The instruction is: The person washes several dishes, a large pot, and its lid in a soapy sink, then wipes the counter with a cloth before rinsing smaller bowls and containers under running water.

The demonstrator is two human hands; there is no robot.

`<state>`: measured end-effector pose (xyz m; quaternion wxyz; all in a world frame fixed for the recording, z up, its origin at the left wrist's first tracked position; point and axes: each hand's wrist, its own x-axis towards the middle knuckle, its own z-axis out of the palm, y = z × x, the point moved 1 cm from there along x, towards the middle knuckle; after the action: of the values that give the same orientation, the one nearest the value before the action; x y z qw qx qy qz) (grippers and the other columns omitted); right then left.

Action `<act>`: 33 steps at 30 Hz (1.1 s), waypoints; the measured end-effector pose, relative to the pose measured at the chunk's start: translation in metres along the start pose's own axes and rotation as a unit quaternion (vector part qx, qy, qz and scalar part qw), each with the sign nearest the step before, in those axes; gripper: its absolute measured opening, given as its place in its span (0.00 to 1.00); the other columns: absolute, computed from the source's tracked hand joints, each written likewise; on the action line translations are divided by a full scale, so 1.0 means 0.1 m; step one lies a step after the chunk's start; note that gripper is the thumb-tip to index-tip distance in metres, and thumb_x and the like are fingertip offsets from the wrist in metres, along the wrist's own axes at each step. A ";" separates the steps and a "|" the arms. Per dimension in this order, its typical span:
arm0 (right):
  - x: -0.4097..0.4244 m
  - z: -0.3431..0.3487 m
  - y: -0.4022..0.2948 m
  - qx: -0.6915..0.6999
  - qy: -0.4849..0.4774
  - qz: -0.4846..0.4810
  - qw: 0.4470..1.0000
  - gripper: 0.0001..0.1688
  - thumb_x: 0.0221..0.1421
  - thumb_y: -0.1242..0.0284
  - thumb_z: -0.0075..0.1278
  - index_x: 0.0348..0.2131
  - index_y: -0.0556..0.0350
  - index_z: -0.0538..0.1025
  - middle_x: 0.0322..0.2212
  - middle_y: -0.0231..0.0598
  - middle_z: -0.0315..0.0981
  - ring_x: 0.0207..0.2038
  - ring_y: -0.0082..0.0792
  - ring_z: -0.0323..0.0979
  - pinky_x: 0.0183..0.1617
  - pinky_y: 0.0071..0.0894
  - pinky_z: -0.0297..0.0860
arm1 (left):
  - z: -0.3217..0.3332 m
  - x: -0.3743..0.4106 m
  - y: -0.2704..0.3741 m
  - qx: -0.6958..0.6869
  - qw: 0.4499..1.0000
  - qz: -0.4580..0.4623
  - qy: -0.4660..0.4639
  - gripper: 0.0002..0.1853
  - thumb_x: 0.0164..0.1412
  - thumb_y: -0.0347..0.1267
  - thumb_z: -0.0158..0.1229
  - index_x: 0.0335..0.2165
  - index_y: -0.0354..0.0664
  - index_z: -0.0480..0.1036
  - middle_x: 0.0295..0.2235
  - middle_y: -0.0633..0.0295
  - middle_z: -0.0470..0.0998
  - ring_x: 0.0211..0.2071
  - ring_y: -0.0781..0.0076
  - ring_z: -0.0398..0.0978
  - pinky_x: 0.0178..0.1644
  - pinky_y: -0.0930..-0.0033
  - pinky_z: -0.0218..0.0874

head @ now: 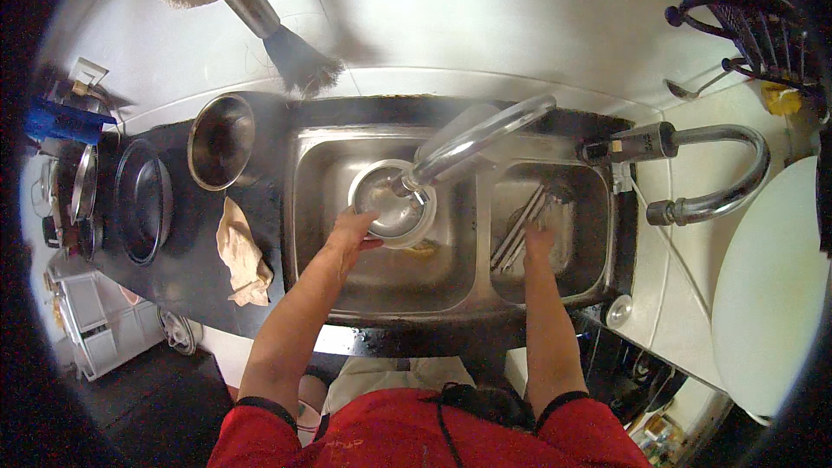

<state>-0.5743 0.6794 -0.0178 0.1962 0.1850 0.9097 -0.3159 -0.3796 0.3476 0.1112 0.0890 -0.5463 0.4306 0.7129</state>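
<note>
My left hand [354, 232] grips the near left rim of a round metal bowl [353, 192] in the large left sink basin [409, 289]. Its thumb lies over the rim, with the fingers underneath. The bowl stands under the outlet of a curved chrome faucet [484, 143], which hides part of its far side. In the small right basin [585, 279], my right hand [539, 242] reaches down beside long, thin light-coloured strips [518, 229] and a pale flat item [564, 224]. Blur hides the fingertips there, so whether they hold anything is unclear.
On the black counter left of the sink are a crumpled tan cloth [242, 250], a steel pot [221, 143] and a dark round pan [144, 201]. A brush [302, 62] hangs above. A second curved spout [757, 143] and a large pale oval board [767, 299] stand right.
</note>
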 end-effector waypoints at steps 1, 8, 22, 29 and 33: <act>0.03 0.09 0.10 -0.065 -0.006 0.046 0.997 0.28 0.44 0.61 0.54 0.41 0.62 0.68 0.38 0.45 0.65 0.41 0.43 0.66 0.44 0.40 0.65 | -0.04 -0.02 -0.02 0.002 1.000 -0.007 -0.004 0.23 0.49 0.31 0.52 0.46 0.36 0.61 0.38 0.56 0.70 0.34 0.65 0.72 0.28 0.68 0.71; -0.19 0.25 0.09 -0.237 -0.039 0.067 0.968 0.24 0.46 0.58 0.51 0.35 0.61 0.72 0.27 0.43 0.72 0.28 0.43 0.73 0.29 0.41 0.71 | 0.02 -0.43 0.10 -0.010 0.998 0.028 0.055 0.35 0.46 0.35 0.56 0.53 0.42 0.53 0.48 0.53 0.60 0.43 0.62 0.64 0.36 0.61 0.66; -2.19 -1.49 -0.77 0.372 -0.379 0.191 0.825 0.06 0.44 0.79 0.42 0.27 0.52 0.63 0.14 0.30 0.54 0.10 0.23 0.50 0.13 0.23 0.51 | 0.37 -1.40 -0.53 0.101 0.940 0.249 -0.212 0.25 0.52 0.27 0.52 0.50 0.42 0.58 0.41 0.59 0.67 0.41 0.73 0.65 0.45 0.70 0.60; -2.79 -0.71 -0.66 0.036 -0.391 -0.315 0.864 0.20 0.49 0.73 0.45 0.43 0.59 0.62 0.31 0.46 0.69 0.32 0.40 0.69 0.37 0.36 0.66 | 0.74 -1.51 -0.72 0.006 0.965 0.185 -0.185 0.26 0.53 0.29 0.55 0.49 0.39 0.56 0.40 0.60 0.70 0.39 0.75 0.67 0.44 0.71 0.60; -3.09 -0.24 -1.20 0.069 -0.370 -0.336 0.863 0.20 0.53 0.69 0.43 0.44 0.60 0.62 0.34 0.47 0.69 0.38 0.38 0.67 0.43 0.35 0.63 | 0.41 -1.24 -0.58 -0.156 0.974 0.148 -0.066 0.14 0.56 0.33 0.51 0.39 0.36 0.65 0.33 0.59 0.75 0.33 0.72 0.71 0.39 0.70 0.63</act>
<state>-0.3713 0.5419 0.2062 0.3871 -0.2498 0.7531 -0.4696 -0.3256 0.4543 0.1888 -0.0753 -0.4352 0.3835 0.8111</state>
